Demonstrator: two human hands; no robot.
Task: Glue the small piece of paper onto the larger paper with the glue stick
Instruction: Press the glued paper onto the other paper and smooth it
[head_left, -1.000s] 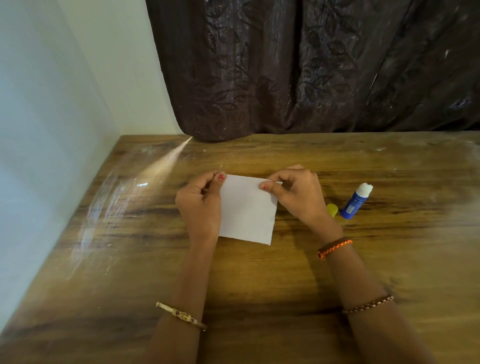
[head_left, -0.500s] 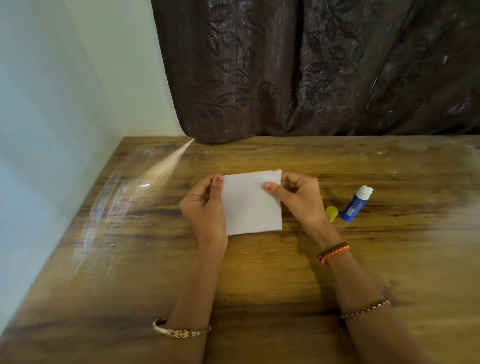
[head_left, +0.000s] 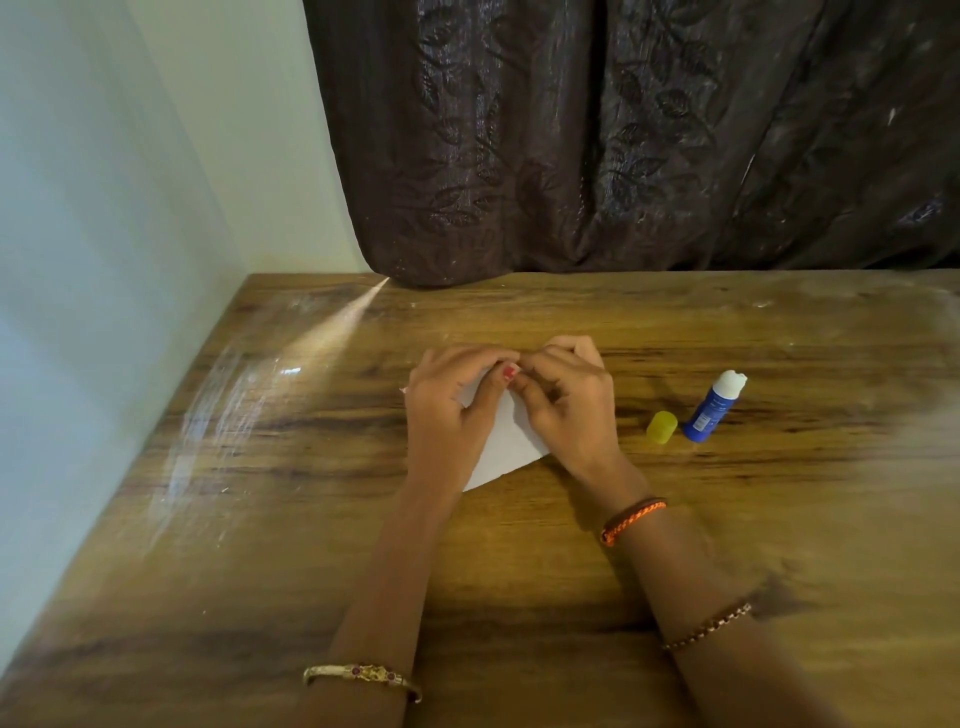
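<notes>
White square sheet of paper (head_left: 511, 441) flat on the brown wood-grain tabletop (head_left: 727, 519), mostly covered by two hands. Left hand (head_left: 452, 410) and right hand (head_left: 566, 400) curled narrow, fingertips meeting at the far edge, pinching or pressing there, probably to seat the small piece; small piece itself hidden, so cannot tell whether already stuck. Blue glue stick with white exposed tip (head_left: 714, 405) lying uncapped to the right, well apart from the sheet, tilted away; small yellow cap (head_left: 661, 427) just beside it, presumably set down within easy reach. Counted: one visible sheet, one glue stick, one cap, two hands, three bracelets. Dark patterned curtain (head_left: 623, 135) behind.
</notes>
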